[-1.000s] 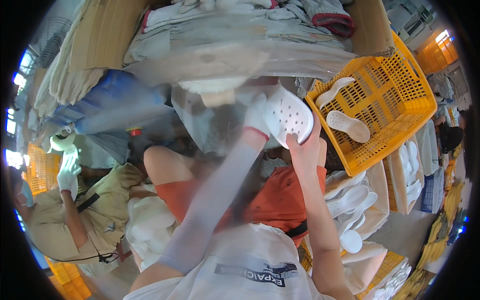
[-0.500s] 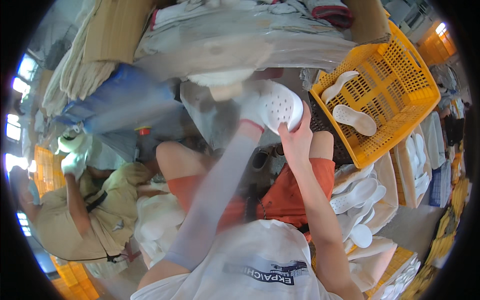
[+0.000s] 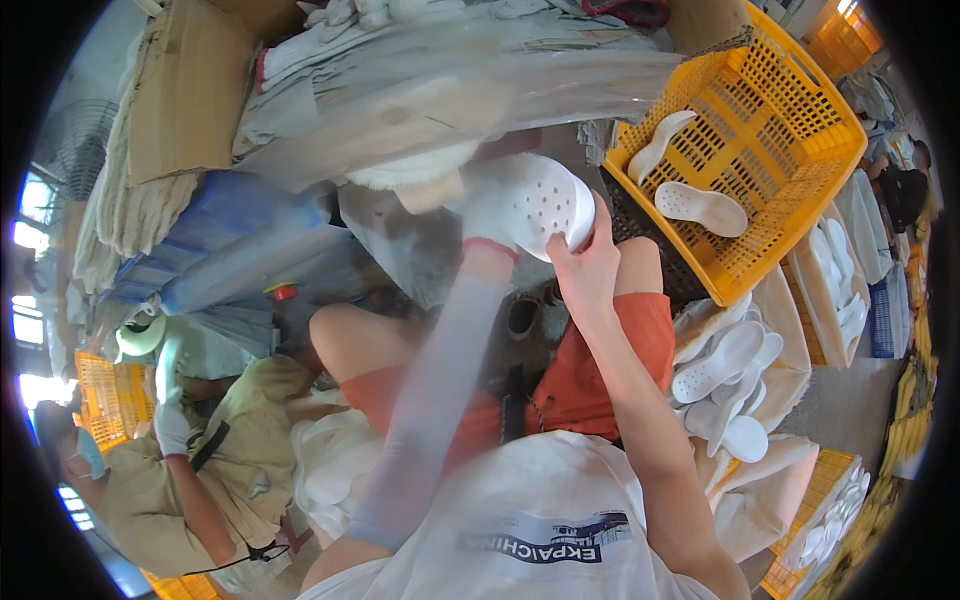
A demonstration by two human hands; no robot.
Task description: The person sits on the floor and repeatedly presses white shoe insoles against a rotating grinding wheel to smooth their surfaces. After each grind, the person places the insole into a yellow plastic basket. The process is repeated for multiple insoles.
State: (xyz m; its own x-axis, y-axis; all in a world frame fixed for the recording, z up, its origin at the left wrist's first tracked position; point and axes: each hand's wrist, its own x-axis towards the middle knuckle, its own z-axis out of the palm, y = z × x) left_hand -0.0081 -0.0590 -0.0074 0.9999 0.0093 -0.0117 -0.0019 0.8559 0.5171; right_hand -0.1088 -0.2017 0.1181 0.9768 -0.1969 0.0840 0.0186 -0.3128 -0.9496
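Observation:
A white insole (image 3: 552,203) with small round holes is held between my two hands, in front of a white fuzzy wheel (image 3: 415,165) with a beige hub. My left hand (image 3: 488,205), in a white glove with a red cuff, is closed on the insole's left part; its fingers are blurred and partly hidden. Bare, my right hand (image 3: 585,262) pinches the right end, thumb on the near side. Whether the insole touches the wheel is hard to tell. A translucent sleeve (image 3: 430,390) covers my left forearm.
To the right, a yellow crate (image 3: 735,255) holds two white insoles. Several more insoles (image 3: 725,365) lie in a lined container below it. Gloves and plastic sheeting (image 3: 450,75) fill a cardboard box ahead. A co-worker (image 3: 200,450) with gloved hands sits at left.
The whole view has shifted slightly, with the crate now a little higher and further left. Both my hands keep their hold on the insole. The co-worker's gloved hand has moved.

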